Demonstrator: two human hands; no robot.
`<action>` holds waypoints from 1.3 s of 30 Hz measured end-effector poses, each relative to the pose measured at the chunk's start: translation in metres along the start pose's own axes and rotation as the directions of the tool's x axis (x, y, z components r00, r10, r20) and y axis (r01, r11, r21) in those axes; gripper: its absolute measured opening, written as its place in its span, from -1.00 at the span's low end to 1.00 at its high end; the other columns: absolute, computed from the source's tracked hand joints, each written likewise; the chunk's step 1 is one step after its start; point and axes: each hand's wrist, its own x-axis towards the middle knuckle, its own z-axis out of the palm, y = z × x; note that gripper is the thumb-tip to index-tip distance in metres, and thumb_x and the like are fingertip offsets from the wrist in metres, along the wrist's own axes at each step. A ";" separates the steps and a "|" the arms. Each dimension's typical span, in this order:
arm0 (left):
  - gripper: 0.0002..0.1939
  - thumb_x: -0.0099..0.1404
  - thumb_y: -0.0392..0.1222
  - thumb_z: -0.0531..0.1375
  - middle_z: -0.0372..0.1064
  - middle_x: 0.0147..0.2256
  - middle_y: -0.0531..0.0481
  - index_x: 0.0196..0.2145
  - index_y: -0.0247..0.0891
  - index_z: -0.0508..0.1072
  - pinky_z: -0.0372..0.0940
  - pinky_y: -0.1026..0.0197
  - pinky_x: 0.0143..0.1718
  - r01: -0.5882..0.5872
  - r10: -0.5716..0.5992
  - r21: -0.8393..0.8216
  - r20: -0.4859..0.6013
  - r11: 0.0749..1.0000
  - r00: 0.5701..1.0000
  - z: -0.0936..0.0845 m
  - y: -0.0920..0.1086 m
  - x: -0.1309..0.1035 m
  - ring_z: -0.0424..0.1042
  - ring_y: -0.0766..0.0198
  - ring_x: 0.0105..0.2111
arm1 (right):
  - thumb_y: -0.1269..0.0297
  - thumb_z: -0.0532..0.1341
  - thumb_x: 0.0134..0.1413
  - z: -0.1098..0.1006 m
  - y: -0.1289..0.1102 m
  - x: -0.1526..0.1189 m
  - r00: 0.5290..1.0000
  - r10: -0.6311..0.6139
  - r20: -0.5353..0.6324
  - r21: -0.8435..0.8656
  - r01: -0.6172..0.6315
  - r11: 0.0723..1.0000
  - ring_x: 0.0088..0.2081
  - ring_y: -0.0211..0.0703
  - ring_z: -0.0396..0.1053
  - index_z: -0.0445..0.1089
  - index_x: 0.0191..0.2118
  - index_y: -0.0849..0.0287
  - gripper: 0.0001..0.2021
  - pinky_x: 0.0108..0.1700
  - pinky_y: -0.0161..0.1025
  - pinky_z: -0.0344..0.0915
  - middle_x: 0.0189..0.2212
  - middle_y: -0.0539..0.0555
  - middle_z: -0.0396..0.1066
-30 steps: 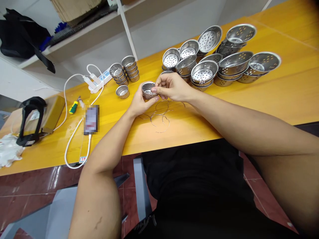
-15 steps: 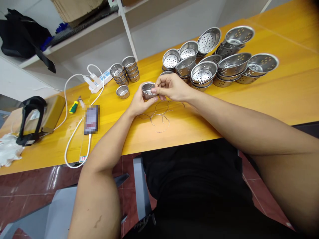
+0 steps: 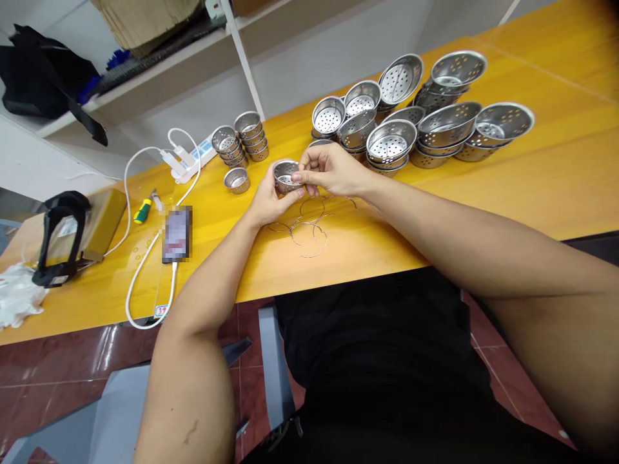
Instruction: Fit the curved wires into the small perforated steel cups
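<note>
My left hand [image 3: 267, 201] is wrapped around a small perforated metal cup [image 3: 286, 176], held mouth up just above the table. My right hand [image 3: 325, 169] has its thumb and curled fingers pinched together at the cup's right rim, with the thumb tip over the opening. Whatever lies in that pinch is hidden by the fingers. Under my hands, several thin open wire rings [image 3: 314, 240] lie overlapping on the table. To the left of my left hand stands a single small perforated cup [image 3: 236, 181].
Stacked small cups [image 3: 249, 135] stand behind it. Larger perforated bowls [image 3: 391, 142] are stacked at the back right. At left lie a phone [image 3: 176, 235] on a white cable, a power strip [image 3: 196, 159], a green-yellow screwdriver [image 3: 143, 211], a black frame-like object [image 3: 42, 241] and a cardboard box [image 3: 107, 222].
Both hands keep almost the same pose on the small cup. The whole view has shifted very slightly; nothing is visibly picked up or let go.
</note>
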 end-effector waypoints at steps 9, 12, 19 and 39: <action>-0.01 0.57 0.59 0.51 0.64 0.37 -0.23 0.57 -0.09 0.33 0.62 -0.31 0.58 -0.024 0.024 -0.018 -0.013 1.000 1.000 0.001 -0.004 -0.001 0.77 -0.10 0.33 | -0.63 0.81 -0.03 0.002 -0.003 -0.002 0.999 -0.004 -0.034 0.015 0.004 1.000 -0.51 -0.15 0.43 0.55 -0.23 0.02 -0.17 -0.46 -0.13 0.43 -0.51 0.00 0.54; -0.02 0.59 0.58 0.50 0.61 0.38 -0.23 0.58 -0.06 0.33 0.62 -0.30 0.60 -0.036 0.035 -0.015 -0.035 0.999 0.999 0.005 -0.008 -0.001 0.76 -0.09 0.35 | -0.66 0.76 0.06 0.003 -0.003 -0.003 0.998 -0.043 -0.047 -0.047 0.041 0.998 -0.47 -0.13 0.43 0.57 -0.20 0.02 -0.18 -0.41 -0.10 0.46 -0.45 0.02 0.55; 0.01 0.57 0.66 0.46 0.52 0.45 -0.24 0.63 0.04 0.30 0.52 -0.40 0.71 -0.013 0.016 0.025 -0.130 1.000 0.991 0.001 -0.023 -0.001 0.65 -0.18 0.50 | -0.67 0.50 0.45 -0.006 0.008 -0.011 0.949 -0.290 -0.120 -0.486 0.198 0.851 0.05 0.20 0.68 0.64 0.36 -0.05 -0.18 0.05 0.13 0.73 0.27 0.24 0.65; 0.19 0.53 0.77 0.39 0.49 0.47 -0.31 0.75 0.06 0.16 0.56 -0.43 0.68 0.057 -0.050 0.058 -0.118 0.997 0.992 0.002 0.001 -0.001 0.65 -0.24 0.51 | -0.38 0.41 0.62 -0.007 0.006 -0.016 0.972 -0.233 0.036 -0.695 0.192 0.693 0.51 0.62 0.56 0.71 0.41 -0.04 -0.40 0.63 0.55 0.45 0.56 0.39 0.56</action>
